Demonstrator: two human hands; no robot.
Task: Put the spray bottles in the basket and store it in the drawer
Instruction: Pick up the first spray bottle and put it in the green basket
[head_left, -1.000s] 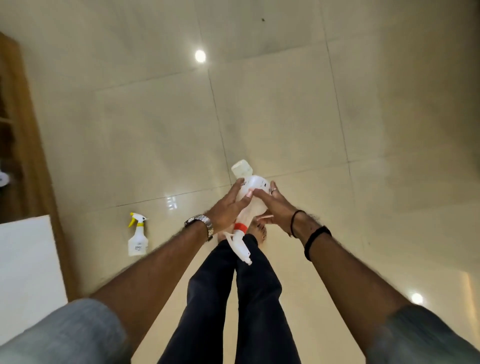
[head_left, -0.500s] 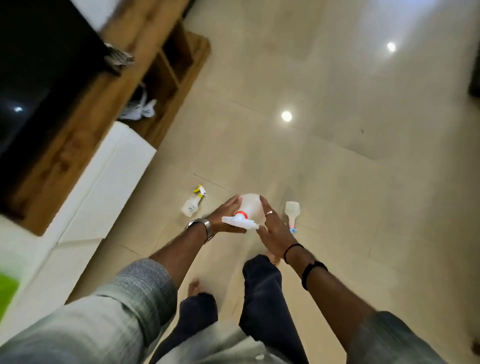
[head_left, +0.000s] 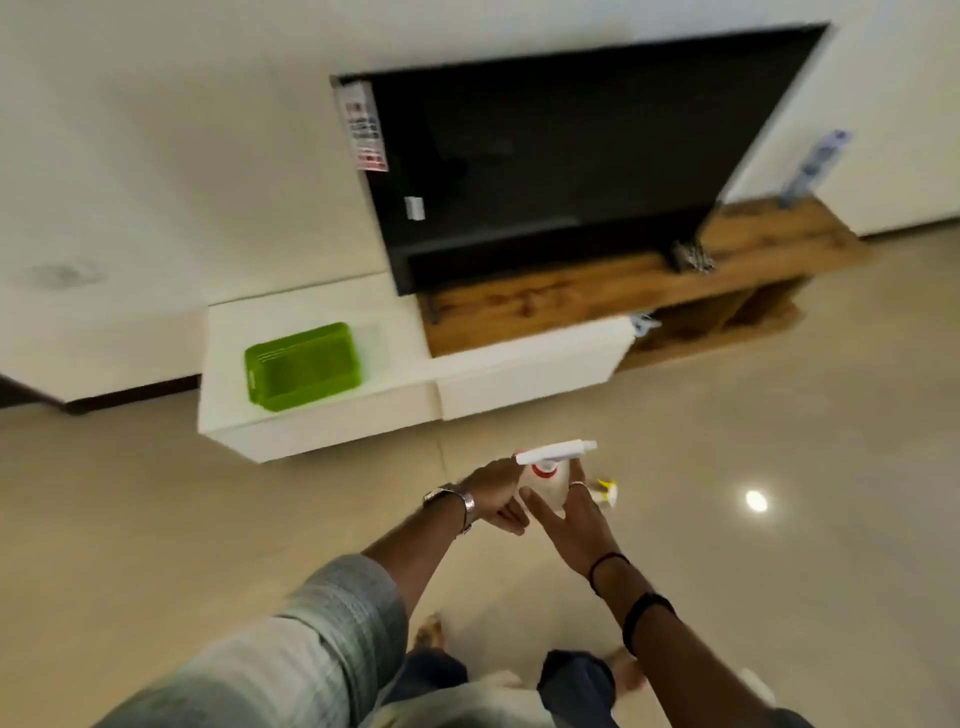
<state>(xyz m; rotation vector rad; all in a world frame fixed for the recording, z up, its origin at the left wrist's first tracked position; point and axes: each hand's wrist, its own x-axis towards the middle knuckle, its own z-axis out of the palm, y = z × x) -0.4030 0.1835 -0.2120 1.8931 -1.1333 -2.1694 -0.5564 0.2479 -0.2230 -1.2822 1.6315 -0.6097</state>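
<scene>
Both hands meet around one white spray bottle (head_left: 545, 486) held upright in mid-air, above the pale tiled floor (head_left: 208, 519). The left hand (head_left: 496, 493), a metal watch on its wrist, wraps the bottle's body from the left, fingers curled onto it. The right hand (head_left: 574, 525), with a ring and dark bands at the wrist, presses its palm and stretched fingers against the right side of the bottle. The white trigger head with a red collar sticks out above the fingers, nozzle pointing right.

Just beyond the right hand, a second spray bottle (head_left: 607, 491) with a yellow trigger shows on the floor, mostly hidden; the blur makes its pose hard to tell.

Ahead, a low white cabinet (head_left: 332, 415) stands against the wall, its front edge well apart from the hands with bare floor between. On the cabinet's top, toward the left, sits the green basket (head_left: 304, 369), its near rim close to the cabinet's front edge. Right of it a white drawer front (head_left: 530, 374) juts slightly forward of the cabinet line. Behind that runs a wooden shelf unit (head_left: 623, 296) carrying a dark television (head_left: 561, 161) that leans against the wall. Floor stretches open to the left and right of the person's legs.
</scene>
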